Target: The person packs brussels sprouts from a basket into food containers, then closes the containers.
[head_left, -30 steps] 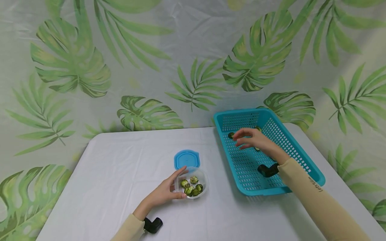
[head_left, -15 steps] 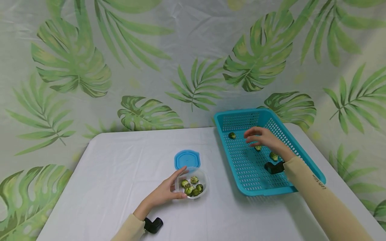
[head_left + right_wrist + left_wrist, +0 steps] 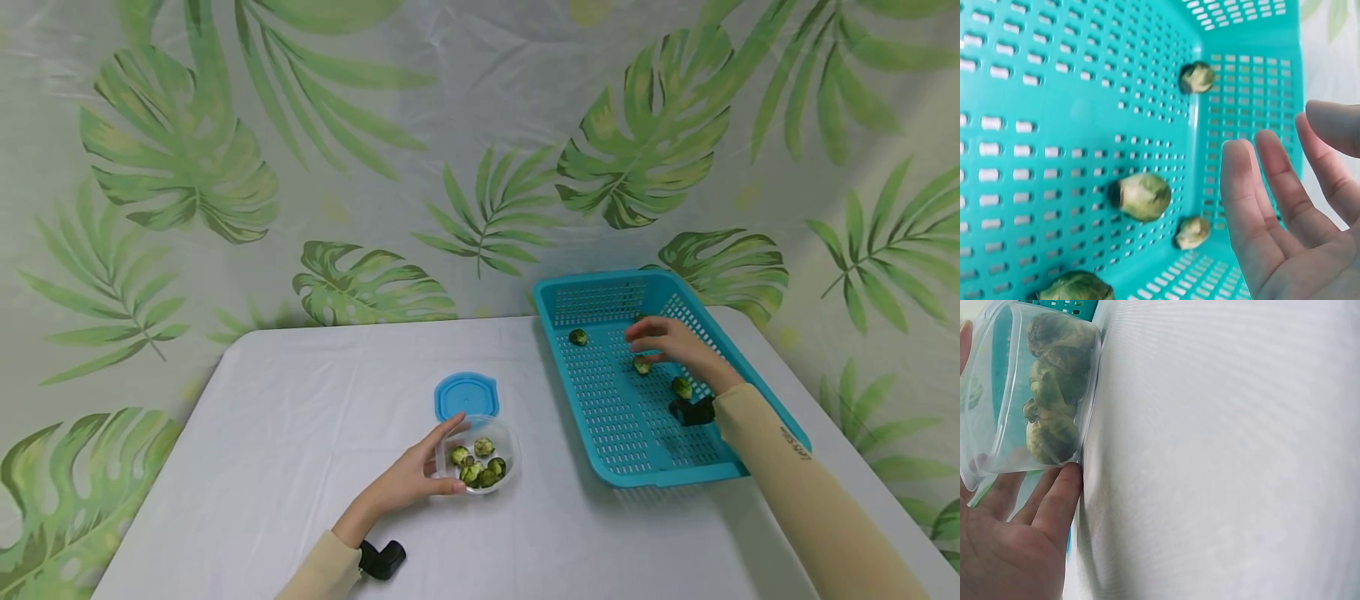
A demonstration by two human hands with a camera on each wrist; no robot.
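The left hand holds a clear round tub by its left side, thumb and fingers curved round the wall. Several Brussels sprouts lie inside the tub, which stands on the white table. Over the turquoise basket hovers the right hand, fingers spread and slightly bent, with nothing between them. In the right wrist view several sprouts lie apart on the basket floor, one near the middle and another by the far wall; the right hand touches none.
A blue lid lies on the white tablecloth just behind the tub. The basket stands at the table's right side, close to the leaf-patterned backdrop. Black wrist devices are strapped under both sleeves.
The right hand has moved rightward over the basket, uncovering sprouts at its left and beneath the wrist. The left hand and the tub have stayed in place.
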